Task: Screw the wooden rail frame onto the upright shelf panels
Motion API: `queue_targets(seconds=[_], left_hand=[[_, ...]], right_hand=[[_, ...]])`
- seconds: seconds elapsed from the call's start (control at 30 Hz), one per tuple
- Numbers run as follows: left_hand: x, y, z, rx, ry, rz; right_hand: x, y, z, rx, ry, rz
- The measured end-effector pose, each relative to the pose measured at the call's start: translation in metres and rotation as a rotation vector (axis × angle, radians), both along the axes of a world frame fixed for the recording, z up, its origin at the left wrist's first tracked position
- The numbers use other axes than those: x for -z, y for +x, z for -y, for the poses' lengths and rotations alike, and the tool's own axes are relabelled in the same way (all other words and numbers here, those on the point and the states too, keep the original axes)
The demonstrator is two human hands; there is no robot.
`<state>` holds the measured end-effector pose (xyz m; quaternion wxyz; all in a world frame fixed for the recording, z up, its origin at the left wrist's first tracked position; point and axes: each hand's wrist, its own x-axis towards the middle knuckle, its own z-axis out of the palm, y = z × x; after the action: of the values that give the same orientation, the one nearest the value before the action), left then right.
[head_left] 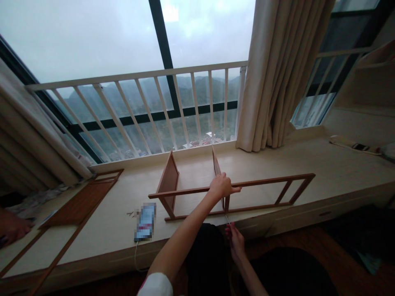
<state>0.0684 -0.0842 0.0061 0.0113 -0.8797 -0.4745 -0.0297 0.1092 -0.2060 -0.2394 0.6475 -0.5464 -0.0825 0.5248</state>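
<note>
A brown wooden frame (271, 179) lies on its side on the window ledge, with two shelf panels standing up from it: an end panel (169, 176) and a middle panel (216, 160). My left hand (221, 186) is closed around the upper rail beside the middle panel. Below the lower rail, my right hand (236, 240) pinches a thin metal tool (228, 219). Its slim shaft meets the rail beneath the middle panel; the grip end is hidden in my fingers.
A phone (145, 222) with a white cable lies on the ledge (105, 222) beside small wooden dowels (131, 213). Another wooden frame with a panel (74, 201) rests at left, near another person's hand (15, 228). A white railing (148, 78) and curtains (268, 82) stand behind.
</note>
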Motion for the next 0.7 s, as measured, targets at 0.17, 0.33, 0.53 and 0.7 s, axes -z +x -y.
queue_targets(seconds=[0.17, 0.33, 0.53, 0.7], left_hand=[[0.001, 0.0, 0.0, -0.008, 0.007, 0.015], [-0.001, -0.001, 0.001, -0.021, -0.014, 0.029], [-0.003, -0.002, 0.002, 0.015, -0.007, -0.002], [-0.003, -0.003, 0.002, 0.026, 0.011, -0.007]], right_hand=[[-0.003, -0.006, -0.005, 0.005, 0.065, -0.344], [-0.009, -0.009, -0.007, -0.025, 0.151, -0.556], [-0.009, -0.023, -0.007, 0.135, -0.109, -0.418], [-0.011, -0.027, -0.006, 0.006, -0.199, -0.109]])
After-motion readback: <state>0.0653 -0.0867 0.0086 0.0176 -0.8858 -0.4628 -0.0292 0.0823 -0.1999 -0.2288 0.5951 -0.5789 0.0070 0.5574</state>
